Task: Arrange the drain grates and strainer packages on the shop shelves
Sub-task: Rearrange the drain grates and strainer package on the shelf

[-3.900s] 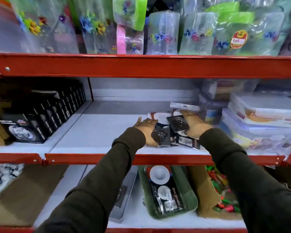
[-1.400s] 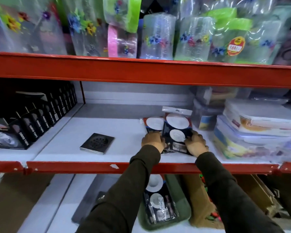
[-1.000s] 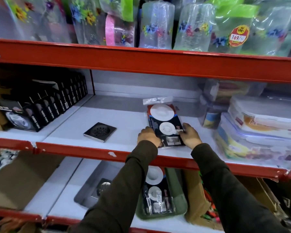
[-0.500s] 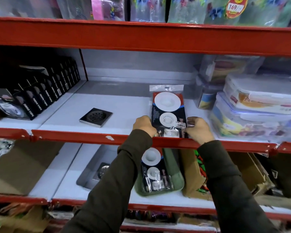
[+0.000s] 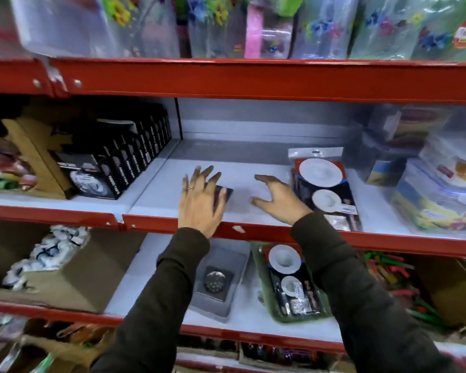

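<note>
On the middle shelf [image 5: 172,211] the strainer package [image 5: 324,189] already lies flat near the spread, empty right hand [image 5: 277,197], the wide left hand [image 5: 201,200] covers the dark drain grate [image 5: 224,193], while more grates and packages seemingly wait below

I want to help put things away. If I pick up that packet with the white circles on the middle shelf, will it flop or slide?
The strainer packet looks like a flat card in shiny plastic, so probably fairly stiff, light, and a bit slippery. Lying flat, it shouldn't roll.
</note>
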